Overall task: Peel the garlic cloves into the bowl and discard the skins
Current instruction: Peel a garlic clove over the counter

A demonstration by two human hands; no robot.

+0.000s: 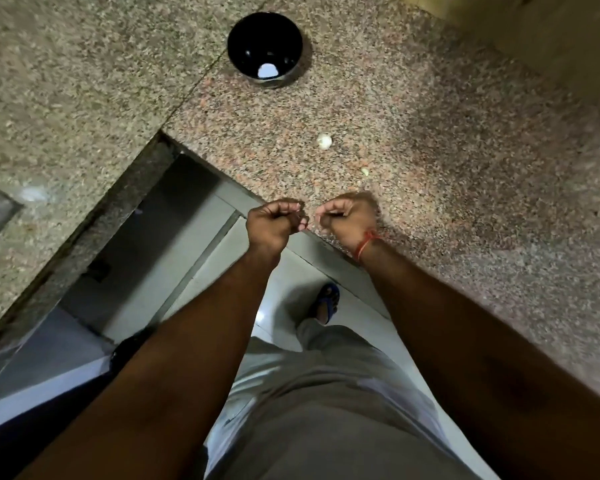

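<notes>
head | black bowl (265, 50) (on counter (430, 116)) | one white clove (267, 70) inside

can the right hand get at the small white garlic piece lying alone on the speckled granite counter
Probably yes. The small white garlic piece lies in the open on the speckled granite counter, beyond the right hand, with nothing between them.
</notes>
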